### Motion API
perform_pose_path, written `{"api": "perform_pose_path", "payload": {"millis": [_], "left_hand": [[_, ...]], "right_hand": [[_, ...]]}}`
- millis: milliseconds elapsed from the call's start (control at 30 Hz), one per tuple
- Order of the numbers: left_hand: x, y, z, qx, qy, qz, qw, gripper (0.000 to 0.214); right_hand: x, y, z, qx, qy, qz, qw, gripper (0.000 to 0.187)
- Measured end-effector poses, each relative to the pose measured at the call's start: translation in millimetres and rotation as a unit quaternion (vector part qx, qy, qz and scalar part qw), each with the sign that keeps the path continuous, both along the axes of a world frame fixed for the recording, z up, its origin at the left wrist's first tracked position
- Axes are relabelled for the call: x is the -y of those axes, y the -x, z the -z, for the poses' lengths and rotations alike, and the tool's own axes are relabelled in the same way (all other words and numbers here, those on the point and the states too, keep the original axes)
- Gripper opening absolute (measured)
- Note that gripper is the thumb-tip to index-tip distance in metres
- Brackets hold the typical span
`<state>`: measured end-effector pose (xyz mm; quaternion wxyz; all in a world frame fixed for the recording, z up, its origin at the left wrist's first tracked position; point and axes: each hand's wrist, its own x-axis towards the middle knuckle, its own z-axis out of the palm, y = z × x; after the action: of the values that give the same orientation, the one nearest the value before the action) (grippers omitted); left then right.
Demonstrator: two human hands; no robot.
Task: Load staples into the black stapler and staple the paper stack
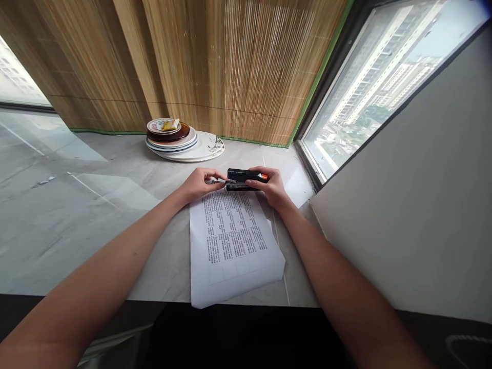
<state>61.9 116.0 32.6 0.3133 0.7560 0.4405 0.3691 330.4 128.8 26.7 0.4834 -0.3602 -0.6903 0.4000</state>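
Note:
My right hand (271, 184) is closed around a black stapler (242, 176) with an orange mark near its back end. The stapler's top and base are spread apart, and some metal shows between them. My left hand (200, 183) pinches a thin dark-grey strip (218, 181) at the stapler's front end. Whether that strip is staples or a part of the stapler, I cannot tell. Under both hands lie printed sheets of paper (234, 271), whose near edge reaches over the front of the counter.
Stacked plates (171, 148) stand behind my left hand, with a small yellow packet (169, 125) on top. A bamboo blind (230, 72) hangs at the back of the grey marbled counter (96, 189). On the right are a window (369, 97) and a white wall (415, 205).

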Motion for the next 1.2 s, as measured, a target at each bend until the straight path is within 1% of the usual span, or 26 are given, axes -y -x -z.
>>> {"api": "perform_pose_path", "payload": {"millis": [200, 367, 433, 533, 600, 733, 800, 867, 967, 1033, 1067, 1133, 1200], "left_hand": [[2.2, 1.2, -1.5, 0.029, 0.012, -0.003, 1.0, 0.033], [2.7, 5.8, -0.6, 0.077, 0.009, -0.039, 0.996, 0.034], [3.8, 7.6, -2.3, 0.106, -0.006, -0.033, 0.994, 0.032], [6.3, 8.2, -5.8, 0.135, -0.014, -0.001, 0.991, 0.028], [7.6, 6.7, -6.6, 0.136, -0.012, 0.024, 0.99, 0.028], [7.9, 0.8, -3.2, 0.089, -0.025, 0.081, 0.992, 0.041], [7.1, -0.8, -0.8, 0.075, -0.039, 0.09, 0.992, 0.043], [5.4, 0.5, 0.8, 0.078, -0.047, 0.077, 0.993, 0.041], [0.4, 7.2, 1.7, 0.123, -0.028, 0.059, 0.99, 0.046], [-4.1, 12.8, 1.3, 0.207, -0.017, 0.034, 0.978, 0.045], [-6.4, 15.3, 1.0, 0.264, -0.019, 0.012, 0.964, 0.041], [-10.6, 19.3, 0.2, 0.372, -0.02, -0.036, 0.927, 0.032], [-13.6, 21.8, 0.0, 0.442, -0.006, -0.067, 0.895, 0.025]], "right_hand": [[-3.3, -2.3, 4.1, -0.044, 0.022, -0.003, 0.999, 0.033], [-7.3, -4.7, 7.5, -0.096, 0.039, -0.001, 0.995, 0.036], [-8.7, -6.1, 8.5, -0.115, 0.045, 0.005, 0.992, 0.037], [-8.7, -7.2, 8.2, -0.126, 0.056, 0.008, 0.99, 0.038], [-6.5, -5.8, 6.4, -0.116, 0.053, -0.015, 0.992, 0.037], [0.9, 1.8, 0.0, -0.064, 0.01, -0.137, 0.988, 0.035], [4.1, 6.1, -2.9, -0.058, -0.008, -0.172, 0.983, 0.034], [6.9, 10.1, -4.9, -0.06, -0.009, -0.173, 0.983, 0.034], [13.2, 18.2, -6.5, -0.049, 0.003, -0.137, 0.989, 0.037], [20.2, 26.2, -6.8, -0.033, 0.001, -0.105, 0.994, 0.036], [24.3, 30.7, -6.8, -0.02, -0.003, -0.096, 0.995, 0.035], [32.9, 38.8, -6.5, 0.025, -0.017, -0.105, 0.994, 0.031], [39.8, 42.8, -7.3, 0.077, -0.029, -0.126, 0.989, 0.03]]}}
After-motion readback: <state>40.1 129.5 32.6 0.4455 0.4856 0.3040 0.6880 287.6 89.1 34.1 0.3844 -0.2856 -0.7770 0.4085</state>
